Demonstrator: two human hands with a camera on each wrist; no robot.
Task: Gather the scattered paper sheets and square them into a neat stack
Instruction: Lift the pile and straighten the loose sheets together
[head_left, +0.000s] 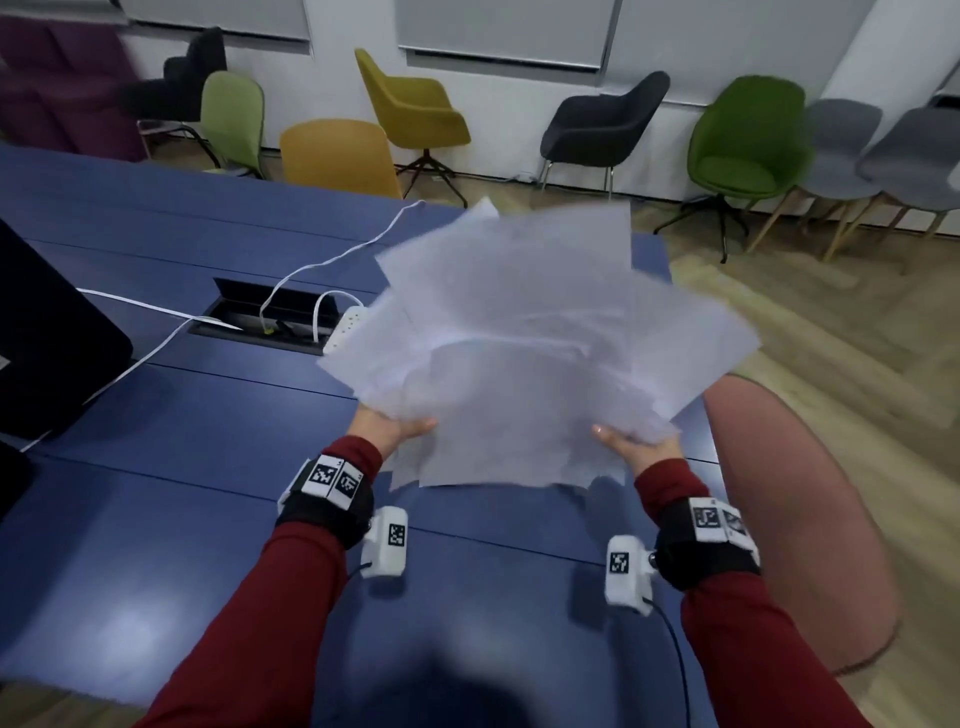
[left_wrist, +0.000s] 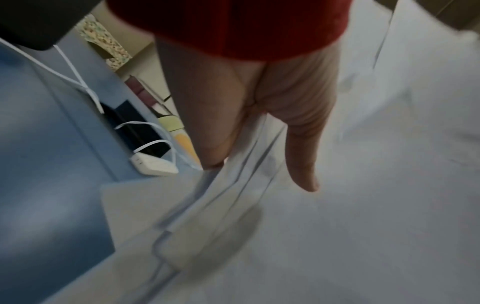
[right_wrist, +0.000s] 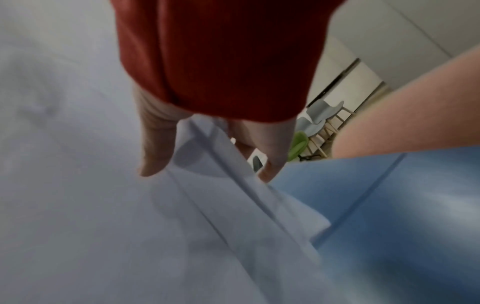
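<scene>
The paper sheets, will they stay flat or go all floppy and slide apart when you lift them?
Probably floppy: the paper sheets are gripped only at their near edge by the left hand and right hand, and some curve and buckle. They likely slip easily too, since they fan out at different angles. They look light: thumbs and fingers alone carry them above the blue table.

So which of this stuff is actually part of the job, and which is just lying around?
Part of the job:
paper sheets, gripped by the left hand and right hand
blue table

Just lying about:
power strip
white cables
chairs
</scene>
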